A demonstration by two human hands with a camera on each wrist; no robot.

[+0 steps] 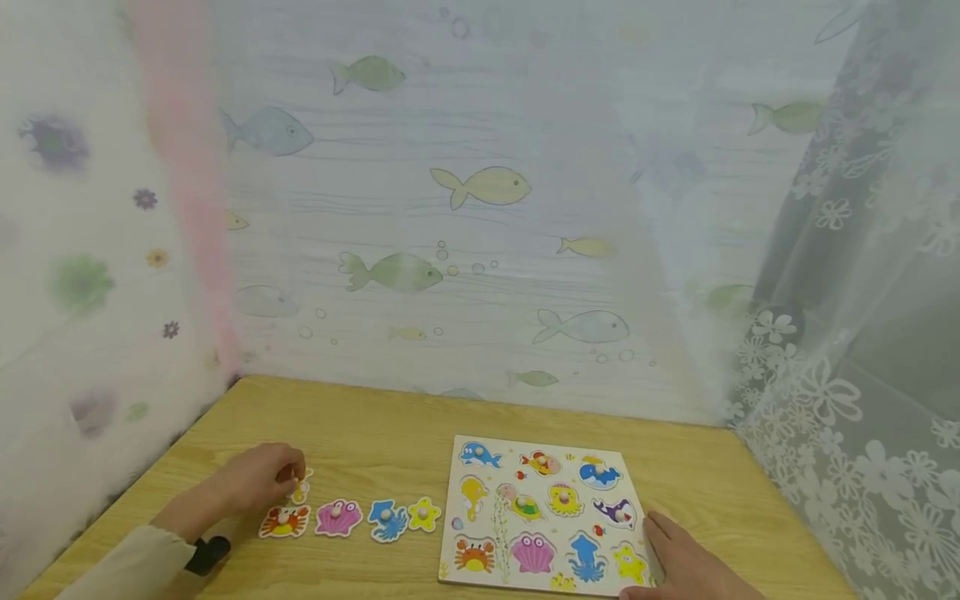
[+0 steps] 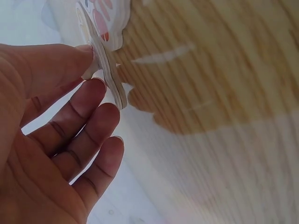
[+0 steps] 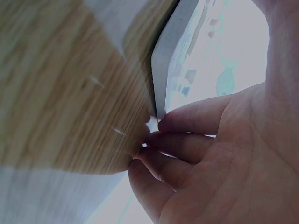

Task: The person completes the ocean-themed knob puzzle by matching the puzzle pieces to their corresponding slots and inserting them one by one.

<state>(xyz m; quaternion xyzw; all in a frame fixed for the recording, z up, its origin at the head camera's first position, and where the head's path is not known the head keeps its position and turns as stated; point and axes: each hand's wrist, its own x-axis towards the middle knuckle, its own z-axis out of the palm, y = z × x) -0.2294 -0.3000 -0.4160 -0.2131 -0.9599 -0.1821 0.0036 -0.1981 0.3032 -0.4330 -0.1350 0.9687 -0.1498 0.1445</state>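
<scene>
My left hand (image 1: 258, 479) pinched one puzzle piece (image 2: 105, 70) just above the surface (image 1: 375, 433), beside four loose pieces (image 1: 348, 518) in a row. My right hand (image 1: 678, 562) lay flat, fingers straight, touching the one puzzle board (image 1: 540, 508).

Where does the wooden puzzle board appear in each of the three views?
Head: the puzzle board lies on the table, lower centre-right, with the right hand at its right edge.
Left wrist: not in it; only the left hand pinching a puzzle piece.
Right wrist: its pale edge runs down from the upper centre, fingertips touching it.
Shared landmark: the wooden table.
</scene>
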